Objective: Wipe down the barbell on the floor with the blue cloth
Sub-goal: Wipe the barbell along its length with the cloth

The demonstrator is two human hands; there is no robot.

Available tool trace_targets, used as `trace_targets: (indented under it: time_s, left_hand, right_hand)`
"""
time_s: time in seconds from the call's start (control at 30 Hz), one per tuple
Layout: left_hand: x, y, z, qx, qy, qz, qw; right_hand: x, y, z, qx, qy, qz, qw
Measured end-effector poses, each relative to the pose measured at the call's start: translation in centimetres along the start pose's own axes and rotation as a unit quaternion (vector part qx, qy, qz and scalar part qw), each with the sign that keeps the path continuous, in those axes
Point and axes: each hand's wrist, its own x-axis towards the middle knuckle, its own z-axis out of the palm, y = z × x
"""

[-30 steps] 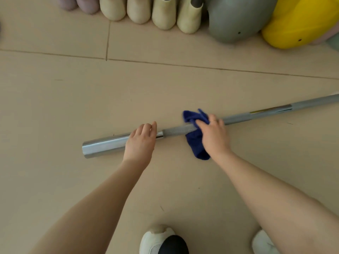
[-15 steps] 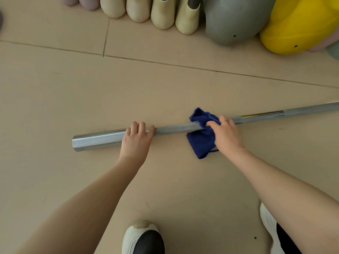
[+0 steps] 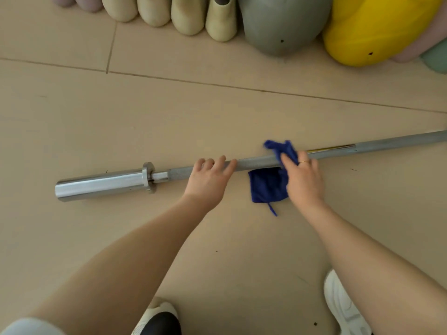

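The barbell lies on the beige floor, and I use it as my landmark. Its thick shiny sleeve is at the left end, with a collar next to it, and the thin shaft runs out of view to the right.

My left hand rests on the shaft just right of the collar. The fingers are almost straight and lie over the top of the bar; they do not close around it.

My right hand is further right on the shaft. Its fingers are curled around the blue cloth and press it on the bar. The cloth is draped over the shaft: one part sticks up behind it, the bigger part hangs in front of it.

Behind the barbell, well apart, stand cream-coloured rounded objects, a grey one and a yellow one. In front of the barbell I see my white shoes.
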Motion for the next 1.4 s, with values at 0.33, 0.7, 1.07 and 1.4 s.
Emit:
trace_targets:
  time_s: [0.33, 0.7, 1.07, 1.4]
  left_hand:
    - [0.0, 1.7, 0.7, 0.091, -0.007, -0.023, 0.996]
    - [1.1, 2.1, -2.1, 0.175, -0.119, -0.008, 0.977]
    - [8.0, 13.9, -9.3, -0.371, -0.131, -0.026, 0.919]
    - [12.6, 25.0, -10.0, -0.430, -0.019, -0.009, 0.903]
  right_hand:
    - [-0.7, -2.5, -0.4, 0.021, -0.034, -0.035, 0.999]
    - [2.3, 6.1, -2.9, 0.329, -0.092, 0.106, 0.934]
    - [5.9, 12.5, -11.9, 0.629, -0.324, 0.107, 0.699]
    - [7.6, 21.7, -13.2, 0.664, -0.411, 0.198, 0.593]
